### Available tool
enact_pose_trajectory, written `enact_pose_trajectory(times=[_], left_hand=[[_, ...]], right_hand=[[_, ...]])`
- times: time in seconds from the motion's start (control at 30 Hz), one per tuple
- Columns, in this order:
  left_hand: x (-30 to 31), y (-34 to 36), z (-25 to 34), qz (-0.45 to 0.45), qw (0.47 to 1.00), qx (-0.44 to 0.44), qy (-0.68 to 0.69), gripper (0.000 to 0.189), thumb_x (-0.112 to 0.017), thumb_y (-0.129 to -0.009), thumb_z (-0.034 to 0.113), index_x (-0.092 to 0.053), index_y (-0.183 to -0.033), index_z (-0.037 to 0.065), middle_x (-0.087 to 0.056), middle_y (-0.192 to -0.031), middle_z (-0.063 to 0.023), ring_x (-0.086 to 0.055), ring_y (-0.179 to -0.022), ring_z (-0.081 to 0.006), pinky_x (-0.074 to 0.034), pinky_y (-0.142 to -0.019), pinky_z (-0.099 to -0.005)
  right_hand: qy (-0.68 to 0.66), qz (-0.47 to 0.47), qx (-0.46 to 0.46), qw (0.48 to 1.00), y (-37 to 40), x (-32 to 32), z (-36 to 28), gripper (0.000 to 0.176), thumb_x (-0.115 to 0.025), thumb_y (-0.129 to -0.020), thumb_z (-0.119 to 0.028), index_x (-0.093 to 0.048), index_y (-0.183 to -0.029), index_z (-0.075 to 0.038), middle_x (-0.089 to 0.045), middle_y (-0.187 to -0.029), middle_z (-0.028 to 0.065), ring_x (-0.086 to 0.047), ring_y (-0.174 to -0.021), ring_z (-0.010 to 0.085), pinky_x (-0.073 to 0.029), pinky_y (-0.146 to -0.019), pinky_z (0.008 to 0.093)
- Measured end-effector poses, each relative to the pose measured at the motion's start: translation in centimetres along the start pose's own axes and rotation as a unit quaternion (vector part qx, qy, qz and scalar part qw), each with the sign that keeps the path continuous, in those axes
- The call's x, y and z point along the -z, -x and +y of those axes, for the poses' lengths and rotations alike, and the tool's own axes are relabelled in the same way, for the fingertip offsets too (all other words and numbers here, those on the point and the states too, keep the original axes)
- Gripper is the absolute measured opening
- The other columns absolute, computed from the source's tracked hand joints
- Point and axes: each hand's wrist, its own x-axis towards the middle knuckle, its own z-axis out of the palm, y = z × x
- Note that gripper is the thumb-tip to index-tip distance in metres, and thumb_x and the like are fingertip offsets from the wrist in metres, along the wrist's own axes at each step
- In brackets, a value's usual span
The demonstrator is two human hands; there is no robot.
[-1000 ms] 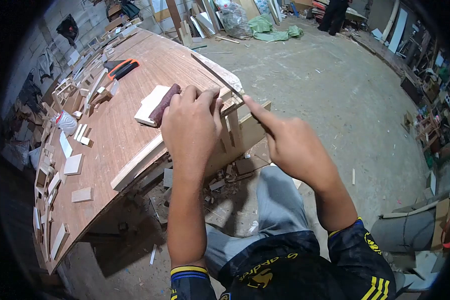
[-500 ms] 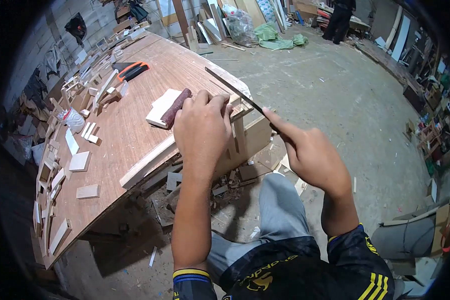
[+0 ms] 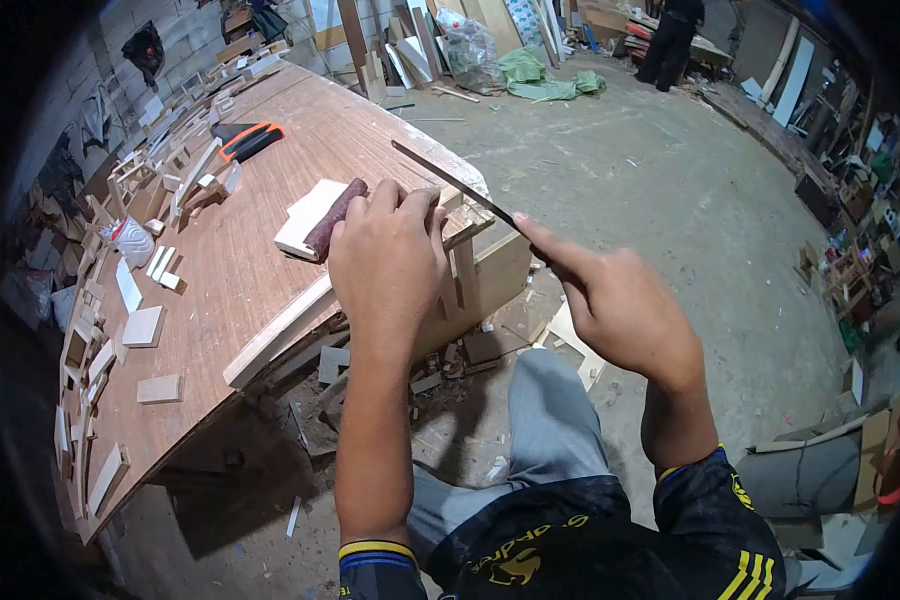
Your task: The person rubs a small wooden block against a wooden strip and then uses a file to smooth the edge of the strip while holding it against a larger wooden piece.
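Observation:
In my right hand (image 3: 635,315) is a long, narrow dark file (image 3: 450,183), its index finger stretched along the tool. The file slants up and left past the table corner, across the end of the wood there. My left hand (image 3: 388,245) is closed, fingers bent down over a pale wooden strip (image 3: 282,335) at the table edge. The fingertips' exact grip is hidden. Just left of that hand lies a white block with a dark red sandpaper-like roll (image 3: 335,220) along its side.
The wooden worktable (image 3: 240,260) carries an orange-and-black handled saw (image 3: 252,142), a white cup (image 3: 133,241) and many wood offcuts (image 3: 144,327). Scraps litter the floor by my knees. A person in dark clothes (image 3: 668,45) stands far back. Crowded shelves line the right.
The view has shifted slightly, so the table and both hands appear a little further left. Both hands keep their holds, and the file stays at nearly the same angle.

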Motion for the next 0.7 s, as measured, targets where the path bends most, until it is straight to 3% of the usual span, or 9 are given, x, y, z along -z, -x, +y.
enact_pose_trajectory(times=[0.23, 0.3, 0.4, 0.53, 0.6, 0.7], left_hand=[[0.1, 0.1, 0.1, 0.005, 1.0, -0.001, -0.006, 0.019, -0.068, -0.089, 0.028, -0.076, -0.102, 0.017, -0.064, -0.091, -0.005, -0.06, -0.086, -0.0245, -0.047, -0.075, -0.0383], [0.1, 0.0, 0.2, 0.007, 1.0, -0.003, -0.005, 0.018, -0.068, -0.089, 0.028, -0.076, -0.102, 0.017, -0.064, -0.091, -0.0048, -0.06, -0.086, -0.0243, -0.047, -0.075, -0.038], [0.1, 0.1, 0.2, 0.005, 1.0, 0.002, -0.01, 0.02, -0.069, -0.089, 0.028, -0.075, -0.105, 0.016, -0.064, -0.091, -0.0053, -0.061, -0.086, -0.0257, -0.049, -0.075, -0.0391], [0.2, 0.0, 0.2, 0.007, 1.0, 0.001, -0.011, 0.02, -0.069, -0.089, 0.028, -0.075, -0.104, 0.016, -0.063, -0.09, -0.0052, -0.06, -0.085, -0.0255, -0.049, -0.075, -0.0384], [0.3, -0.1, 0.2, 0.006, 1.0, -0.001, -0.009, 0.02, -0.069, -0.089, 0.028, -0.075, -0.104, 0.016, -0.063, -0.09, -0.0052, -0.06, -0.085, -0.0254, -0.049, -0.075, -0.0383], [0.2, 0.0, 0.2, 0.004, 1.0, -0.002, -0.002, 0.02, -0.068, -0.089, 0.028, -0.075, -0.104, 0.016, -0.063, -0.09, -0.0052, -0.06, -0.085, -0.0253, -0.049, -0.074, -0.0383]], right_hand=[[-0.064, 0.004, 0.017, 0.998, -3.6, -2.9, 0.6, 0.059, -0.051, -0.088, -0.001, -0.052, -0.144, -0.02, -0.067, -0.101, 0.0253, -0.063, -0.083, 0.0458, -0.049, -0.076, 0.0486], [-0.045, 0.099, 0.124, 0.986, -3.5, -3.6, 0.9, 0.059, -0.053, -0.086, -0.006, -0.052, -0.144, -0.017, -0.066, -0.085, 0.025, -0.064, -0.078, 0.0449, -0.05, -0.074, 0.0519], [-0.007, 0.031, 0.081, 0.996, -2.6, -2.3, 0.4, 0.063, -0.054, -0.084, -0.005, -0.051, -0.145, -0.018, -0.067, -0.089, 0.021, -0.064, -0.081, 0.0426, -0.051, -0.074, 0.0508], [0.018, 0.016, 0.07, 0.997, -2.5, -2.0, 0.8, 0.064, -0.054, -0.083, -0.005, -0.051, -0.145, -0.021, -0.067, -0.085, 0.0221, -0.065, -0.077, 0.042, -0.051, -0.071, 0.051], [-0.003, 0.008, 0.028, 1.0, -2.7, -1.9, 0.7, 0.065, -0.053, -0.086, -0.001, -0.051, -0.145, -0.027, -0.067, -0.093, 0.0246, -0.064, -0.078, 0.0438, -0.049, -0.07, 0.0498], [-0.012, 0.015, 0.025, 1.0, -2.8, -1.9, 0.6, 0.065, -0.053, -0.086, -0.001, -0.051, -0.145, -0.029, -0.065, -0.093, 0.0256, -0.064, -0.075, 0.0445, -0.049, -0.068, 0.0505]])
